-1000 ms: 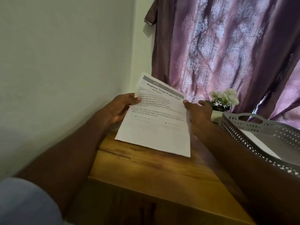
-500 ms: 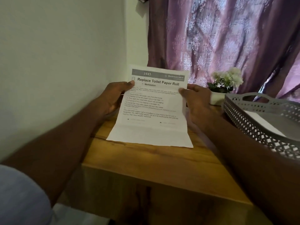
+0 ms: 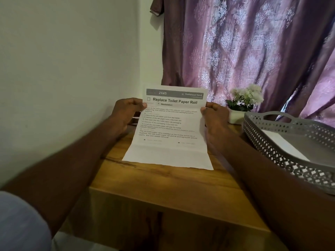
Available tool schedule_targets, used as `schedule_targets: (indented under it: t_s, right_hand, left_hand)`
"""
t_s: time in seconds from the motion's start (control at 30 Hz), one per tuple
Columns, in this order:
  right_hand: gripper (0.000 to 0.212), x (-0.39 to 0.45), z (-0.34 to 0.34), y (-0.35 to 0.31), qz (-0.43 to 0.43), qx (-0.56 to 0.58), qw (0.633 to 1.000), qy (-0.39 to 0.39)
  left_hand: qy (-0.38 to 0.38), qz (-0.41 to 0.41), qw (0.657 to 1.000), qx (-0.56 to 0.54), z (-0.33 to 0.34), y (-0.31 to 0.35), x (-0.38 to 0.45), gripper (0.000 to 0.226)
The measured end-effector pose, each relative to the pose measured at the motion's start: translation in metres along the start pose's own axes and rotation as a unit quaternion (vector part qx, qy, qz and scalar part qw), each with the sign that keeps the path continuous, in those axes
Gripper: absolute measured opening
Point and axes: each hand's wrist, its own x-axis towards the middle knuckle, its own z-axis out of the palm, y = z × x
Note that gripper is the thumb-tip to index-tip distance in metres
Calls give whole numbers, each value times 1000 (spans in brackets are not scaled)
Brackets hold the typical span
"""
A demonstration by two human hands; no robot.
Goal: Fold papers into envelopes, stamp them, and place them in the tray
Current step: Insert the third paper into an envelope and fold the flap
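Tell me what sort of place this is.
Probably a room in a home, not an office: a patterned purple curtain hangs behind a small wooden table set against a plain wall, with a small white pot of white flowers on it.

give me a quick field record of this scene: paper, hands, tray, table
paper: printed sheet, titled "Replace Toilet Paper Roll", held up, lower edge at the table
left hand: pinches the sheet's left edge
right hand: pinches the sheet's right edge
tray: grey perforated tray on the right, something white and flat inside
plant: white flowers in a pot behind the right hand
backdrop: purple curtain
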Motion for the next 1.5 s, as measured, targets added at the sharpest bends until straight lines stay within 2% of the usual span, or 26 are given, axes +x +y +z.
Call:
schedule_targets:
  t_s: [0.17, 0.3, 0.4, 0.47, 0.63, 0.77, 0.9, 1.1, 1.23, 1.37, 1.5]
  right_hand:
    - [29, -6, 0, -4, 0, 13, 1000, -12]
    - [24, -8, -3, -6, 7, 51, 999, -13]
    - [23, -11, -3, -10, 33, 57, 998, -16]
    - [18, -16, -4, -13, 52, 65, 996, -21]
    - [28, -17, -7, -12, 85, 93, 991, -46]
    - [12, -13, -5, -9, 57, 70, 995, -40]
    - [29, -8, -5, -4, 8, 60, 997, -48]
    - [26, -12, -5, -2, 25, 68, 993, -89]
    - [11, -19, -1, -5, 45, 90, 990, -101]
    - [15, -21, -2, -8, 64, 106, 988, -93]
    - [32, -25, -3, -11, 80, 113, 987, -87]
  left_hand:
    - [-2, 9, 1000, -30, -1, 2, -2, 16]
    - [8, 17, 999, -29, -1, 4, -4, 17]
    - [18, 2, 999, -32, 0, 4, -3, 24]
    - [27, -13, 999, -44, 0, 3, -2, 20]
    - [14, -24, 998, -53, -1, -1, 0, 21]
    - [13, -18, 999, -46, 2, -3, 0, 26]
    - [-2, -29, 999, 12, 6, -3, -4, 46]
    - [-25, 13, 1000, -8, 7, -2, -4, 31]
    - [-34, 8, 999, -34, 7, -2, -4, 26]
    - [6, -11, 997, -80, 4, -1, -2, 28]
    - [24, -8, 998, -60, 6, -2, 0, 31]
